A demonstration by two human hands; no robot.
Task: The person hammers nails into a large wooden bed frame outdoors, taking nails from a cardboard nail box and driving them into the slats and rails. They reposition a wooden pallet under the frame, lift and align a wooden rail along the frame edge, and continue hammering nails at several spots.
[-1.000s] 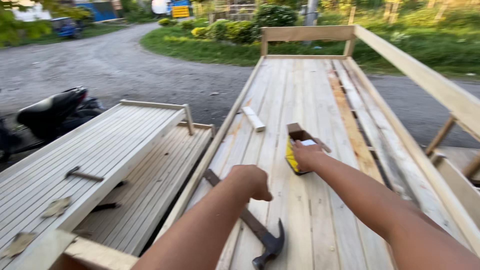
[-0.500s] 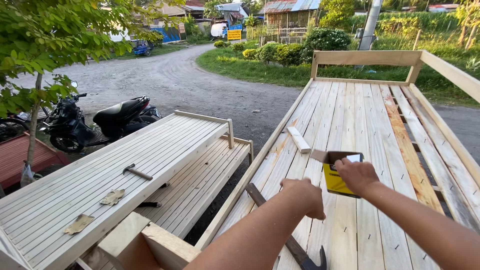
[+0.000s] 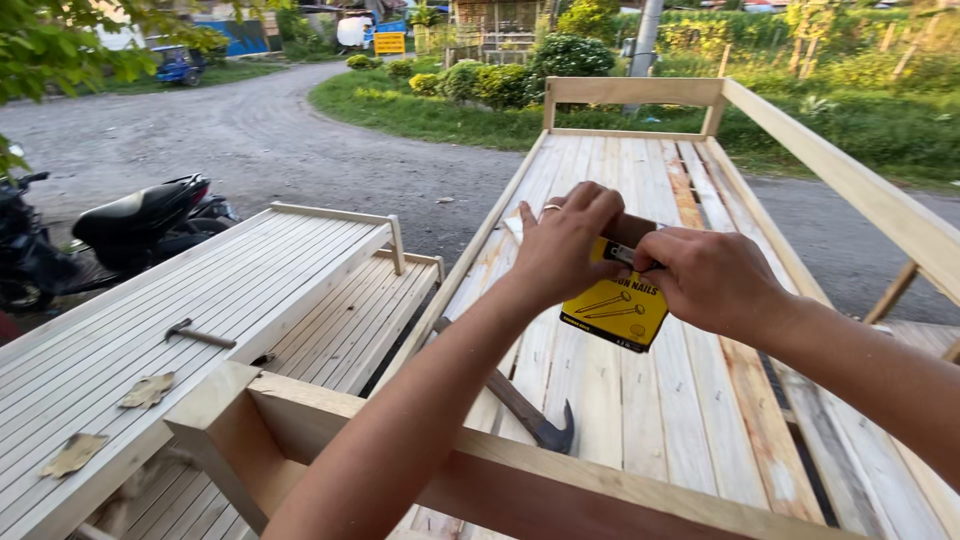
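A small yellow cardboard box of nails [image 3: 612, 308] is lifted above the slatted wooden bed frame [image 3: 640, 170]. My right hand [image 3: 712, 278] grips the box from the right side. My left hand [image 3: 570, 240] is at its open top, fingers curled over the flap and touching the box. A claw hammer [image 3: 520, 405] lies on the slats just below my left forearm, its head toward me. A short wood offcut lies mostly hidden behind my left hand.
A second slatted frame [image 3: 200, 310] stands to the left with another hammer [image 3: 200, 334] and dry leaves on it. A wooden rail [image 3: 480, 480] crosses near me. A parked motorbike [image 3: 140, 220] stands at far left by a gravel road [image 3: 300, 140].
My right hand has lifted the yellow box off the slats toward me. My left hand has come up from the hammer to the box's top. The view has tilted down and left.
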